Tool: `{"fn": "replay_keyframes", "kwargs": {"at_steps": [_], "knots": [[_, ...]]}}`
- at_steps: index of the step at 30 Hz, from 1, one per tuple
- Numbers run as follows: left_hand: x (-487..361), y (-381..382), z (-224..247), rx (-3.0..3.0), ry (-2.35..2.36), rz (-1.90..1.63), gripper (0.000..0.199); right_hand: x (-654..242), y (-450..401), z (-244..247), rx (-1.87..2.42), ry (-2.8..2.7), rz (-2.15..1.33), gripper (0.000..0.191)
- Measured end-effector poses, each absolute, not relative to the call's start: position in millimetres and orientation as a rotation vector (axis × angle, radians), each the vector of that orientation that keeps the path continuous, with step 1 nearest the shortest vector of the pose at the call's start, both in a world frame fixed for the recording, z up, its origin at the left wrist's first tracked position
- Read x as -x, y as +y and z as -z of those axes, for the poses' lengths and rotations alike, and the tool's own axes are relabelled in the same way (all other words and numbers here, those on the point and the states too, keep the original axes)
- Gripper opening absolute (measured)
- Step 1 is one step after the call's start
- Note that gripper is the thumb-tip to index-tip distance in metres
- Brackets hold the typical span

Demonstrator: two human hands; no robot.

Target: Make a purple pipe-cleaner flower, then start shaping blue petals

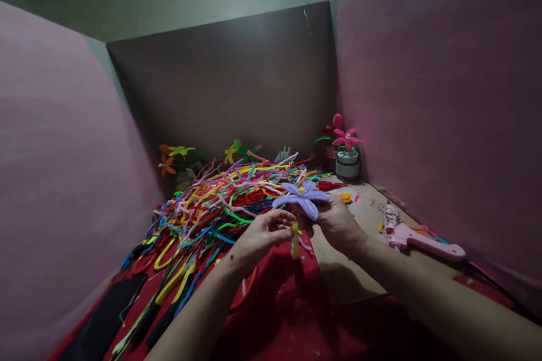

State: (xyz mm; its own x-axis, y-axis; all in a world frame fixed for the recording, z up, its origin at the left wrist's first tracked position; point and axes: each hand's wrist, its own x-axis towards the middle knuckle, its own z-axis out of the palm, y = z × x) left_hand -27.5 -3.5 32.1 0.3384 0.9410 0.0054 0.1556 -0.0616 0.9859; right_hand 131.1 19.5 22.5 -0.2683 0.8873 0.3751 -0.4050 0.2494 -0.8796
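Observation:
A lilac pipe-cleaner flower [301, 198] with a yellow centre is held up over the table. My right hand [339, 221] is closed beneath its petals, and the stem is mostly hidden by the fingers. Just left of it, my left hand [271, 228] has its thumb and fingers pinched together. A narrow yellow-green roll [295, 241], which looks like tape seen edge-on, hangs at those fingertips. Behind both hands spreads a tangled heap of coloured pipe cleaners [212, 194].
A pink glue gun [425, 241] lies on the right, beside a tan board [351, 271]. Pliers with yellow handles [175, 285] and a black flat object [104, 316] are at left. A potted pink flower [347, 161] stands at the back right. Pink panels [440, 96] flank the table.

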Motion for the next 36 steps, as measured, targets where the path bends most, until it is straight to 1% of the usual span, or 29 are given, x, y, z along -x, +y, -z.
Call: {"fn": "replay_keyframes", "kwargs": {"at_steps": [2, 3, 8, 10, 16, 18, 23, 26, 31, 36], "knots": [[22, -3, -31, -1.516, 1.072, -0.920, 0.035, -131, 22, -22, 0.510, -1.305, -1.363, 0.020], [19, -2, -30, -1.527, 1.083, -0.934, 0.034, -132, 23, -22, 0.506, -1.320, -1.365, 0.020], [10, 1, -25, -1.626, 1.128, -1.015, 0.019, -134, 29, -19, 0.551, -1.379, -1.307, 0.023], [9, 3, -19, -1.686, 1.139, -1.061, 0.018, -134, 31, -18, 0.551, -1.376, -1.291, 0.026], [6, 3, -3, -1.740, 1.264, -1.215, 0.035, -133, 29, -14, 0.522, -1.347, -1.296, 0.034], [6, 0, -3, -1.812, 1.286, -1.213, 0.035, -133, 28, -13, 0.512, -1.345, -1.292, 0.033], [10, -5, -6, -1.922, 1.343, -1.164, 0.026, -133, 27, -11, 0.520, -1.344, -1.279, 0.025], [11, -7, -7, -1.920, 1.300, -1.184, 0.025, -133, 27, -12, 0.494, -1.361, -1.286, 0.019], [13, -6, -1, -1.796, 1.287, -1.296, 0.027, -134, 28, -7, 0.464, -1.318, -1.297, 0.011], [17, -2, 3, -1.650, 1.298, -1.325, 0.028, -138, 28, -7, 0.480, -1.280, -1.345, 0.010]]}}
